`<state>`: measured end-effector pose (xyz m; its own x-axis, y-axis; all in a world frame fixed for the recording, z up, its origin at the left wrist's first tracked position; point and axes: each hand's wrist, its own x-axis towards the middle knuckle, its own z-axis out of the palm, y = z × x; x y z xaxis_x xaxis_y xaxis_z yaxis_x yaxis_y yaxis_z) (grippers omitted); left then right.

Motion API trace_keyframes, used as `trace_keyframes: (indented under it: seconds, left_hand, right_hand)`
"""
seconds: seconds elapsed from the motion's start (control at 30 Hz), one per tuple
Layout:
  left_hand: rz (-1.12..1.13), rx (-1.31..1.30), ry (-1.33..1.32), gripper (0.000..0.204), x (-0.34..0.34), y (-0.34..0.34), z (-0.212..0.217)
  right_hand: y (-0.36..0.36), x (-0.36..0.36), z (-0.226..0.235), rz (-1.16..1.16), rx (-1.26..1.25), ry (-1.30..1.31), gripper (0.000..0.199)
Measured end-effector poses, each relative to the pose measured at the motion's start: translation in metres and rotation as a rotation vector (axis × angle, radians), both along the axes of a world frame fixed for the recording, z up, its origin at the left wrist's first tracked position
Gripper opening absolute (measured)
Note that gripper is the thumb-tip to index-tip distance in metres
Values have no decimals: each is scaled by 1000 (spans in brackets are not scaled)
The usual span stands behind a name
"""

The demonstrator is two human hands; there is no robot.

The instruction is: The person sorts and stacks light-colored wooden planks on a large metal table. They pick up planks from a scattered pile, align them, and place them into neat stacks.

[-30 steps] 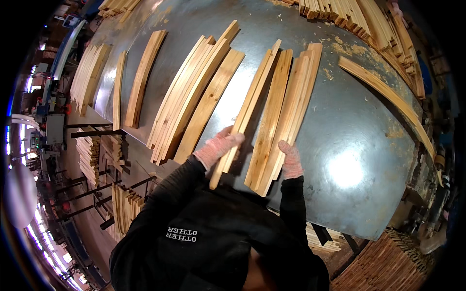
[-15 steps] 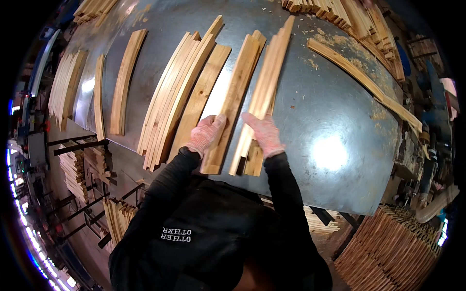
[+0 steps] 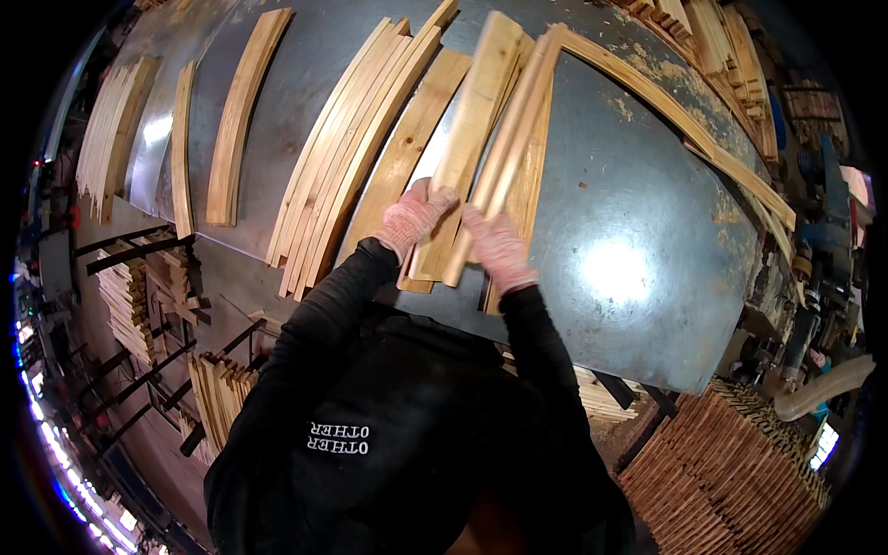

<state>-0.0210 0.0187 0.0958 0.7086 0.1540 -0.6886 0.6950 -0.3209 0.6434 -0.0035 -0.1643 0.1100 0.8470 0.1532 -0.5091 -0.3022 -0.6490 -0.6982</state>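
Note:
My left hand [image 3: 416, 218], in a pink-and-white knit glove, is closed around the lower part of a wide wooden board [image 3: 481, 116], its thumb lying on the face. The board is tilted, and another piece lies under its lower end. My right hand [image 3: 500, 250], gloved alike, is closed on a couple of narrow wooden strips [image 3: 514, 146] just right of that board; its fingers are partly hidden. Beneath these strips another flat board [image 3: 530, 180] rests on the metal table [image 3: 638, 213]. A knotty board [image 3: 407, 148] lies just left of my left hand.
A row of strips [image 3: 356, 139] stands further left, then single boards [image 3: 242, 120] and a bundle [image 3: 111, 139]. Long curved strips [image 3: 647, 88] lie at the right, among sawdust. Big wood stacks [image 3: 731, 462] are beyond the table's near right edge.
My left hand has lifted and tilted the wide board, bringing it right towards the strips. The strips in my right hand have turned and now lean closer to the board.

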Motion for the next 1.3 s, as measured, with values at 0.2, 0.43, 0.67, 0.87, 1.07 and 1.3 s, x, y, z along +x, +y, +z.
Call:
trace_keyframes:
  seconds: [0.2,0.43,0.67,0.87,1.07,1.3]
  left_hand:
    - [137,-209,-120,90,-4,7,-14]
    - [194,-20,-126,84,-12,-7,-32]
    - [61,-5,-33,122,-13,-17,-23]
    - [155,-228,-163,94,-26,-7,6]
    - [357,-305,-276,84,-43,-1,50]
    - [35,631,-251,105,-63,-43,36]
  right_hand:
    - [-39,-34,-90,-98,753,49,68]
    - [-26,-27,-54,-121,630,239,67]
    - [-43,-26,-47,562,2,-444,74]
    - [-76,-40,-50,122,-367,-657,87]
    - [-75,-46,-58,33,-293,-389,99]
    - [-80,-25,-32,-480,1107,214,87]
